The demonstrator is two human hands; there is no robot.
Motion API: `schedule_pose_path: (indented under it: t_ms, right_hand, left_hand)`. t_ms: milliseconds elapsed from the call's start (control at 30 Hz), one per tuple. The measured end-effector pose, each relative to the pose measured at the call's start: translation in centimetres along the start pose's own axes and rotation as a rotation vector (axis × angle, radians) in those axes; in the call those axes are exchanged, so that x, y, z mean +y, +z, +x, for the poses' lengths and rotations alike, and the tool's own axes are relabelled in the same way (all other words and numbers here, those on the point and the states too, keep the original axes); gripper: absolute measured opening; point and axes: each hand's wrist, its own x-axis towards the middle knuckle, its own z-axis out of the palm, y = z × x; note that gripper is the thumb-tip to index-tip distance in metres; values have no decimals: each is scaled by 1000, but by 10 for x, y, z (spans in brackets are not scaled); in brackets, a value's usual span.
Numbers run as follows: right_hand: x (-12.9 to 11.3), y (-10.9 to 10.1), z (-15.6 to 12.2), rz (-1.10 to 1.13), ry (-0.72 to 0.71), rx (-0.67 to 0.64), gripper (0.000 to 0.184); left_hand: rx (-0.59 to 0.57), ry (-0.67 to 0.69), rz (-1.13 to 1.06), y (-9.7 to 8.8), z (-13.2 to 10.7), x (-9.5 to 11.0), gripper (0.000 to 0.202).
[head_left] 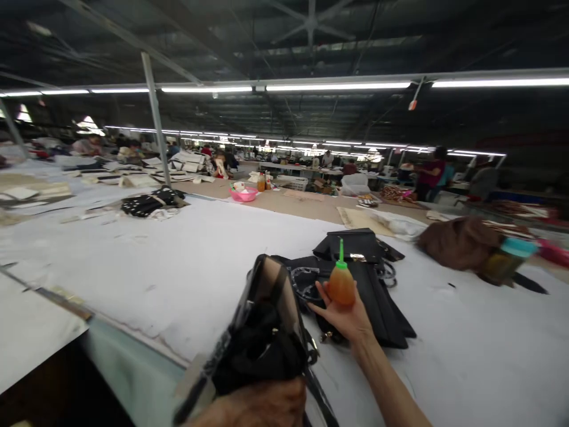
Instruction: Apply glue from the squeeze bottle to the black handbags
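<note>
My left hand [262, 406], partly cut off by the lower edge, is closed on a black handbag [255, 338]. The bag is tilted, its mouth gapes to a beige-looking inner side, and dark straps and small gold metal parts show. In my right hand [349, 320] rests an upright squeeze bottle [342, 284] of amber liquid with a green cap and thin green nozzle. The fingers at its left side are partly spread; those behind it are hidden. Beyond the bottle, more black handbags [377, 302] lie on the white tabletop [186, 267], one with a gold clasp.
To the right sit a blurred brown cloth bundle [460, 240] and a jar [507, 261] with a blue lid. A pink basin [243, 193] and a black spotted fabric pile [151, 201] lie farther back. A metal post [155, 118] rises at left. People work in the background.
</note>
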Motion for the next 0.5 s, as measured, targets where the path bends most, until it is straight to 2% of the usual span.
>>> schedule_pose_path:
  t_ms: [100, 233, 300, 367, 433, 500]
  right_hand:
    - [-1, -2, -11, 37, 66, -10, 38]
    - [2, -5, -19, 75, 91, 1, 41]
    - [4, -6, -20, 89, 91, 10, 40]
    - [6, -7, -20, 102, 89, 14, 40]
    - [8, -7, -21, 109, 88, 13, 39]
    - [10, -5, -23, 108, 86, 10, 38]
  left_hand:
    - [114, 3, -167, 4, -10, 10, 9]
    - [308, -152, -247, -6, -23, 8, 13]
    - [422, -301, -254, -18, -28, 6, 22]
    - [483, -513, -268, -35, -29, 0, 24]
    - [442, -736, -298, -53, -24, -14, 12]
    - [284, -957, -369, -66, -10, -33, 35]
